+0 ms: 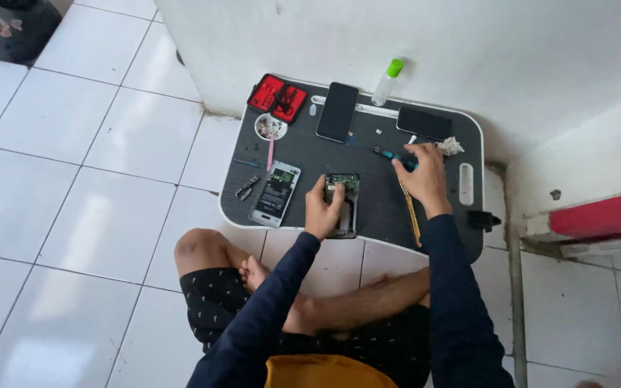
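Note:
My left hand [323,208] rests on an opened phone [344,203] with its green circuit board showing, near the front edge of a small black lap table [375,197]. My right hand [420,174] lies further right on the table, fingers closed around a blue-handled screwdriver [391,154]. A thin yellow tool [412,213] lies under my right wrist. A second opened phone [275,193] lies to the left of my left hand.
At the table's back stand a red tool case [277,96], a small white dish [270,127], two dark phones [338,111] [424,123], a clear bottle with a green cap [387,81] and a crumpled wipe [451,146]. Tweezers [246,187] lie at the left. A white wall rises behind.

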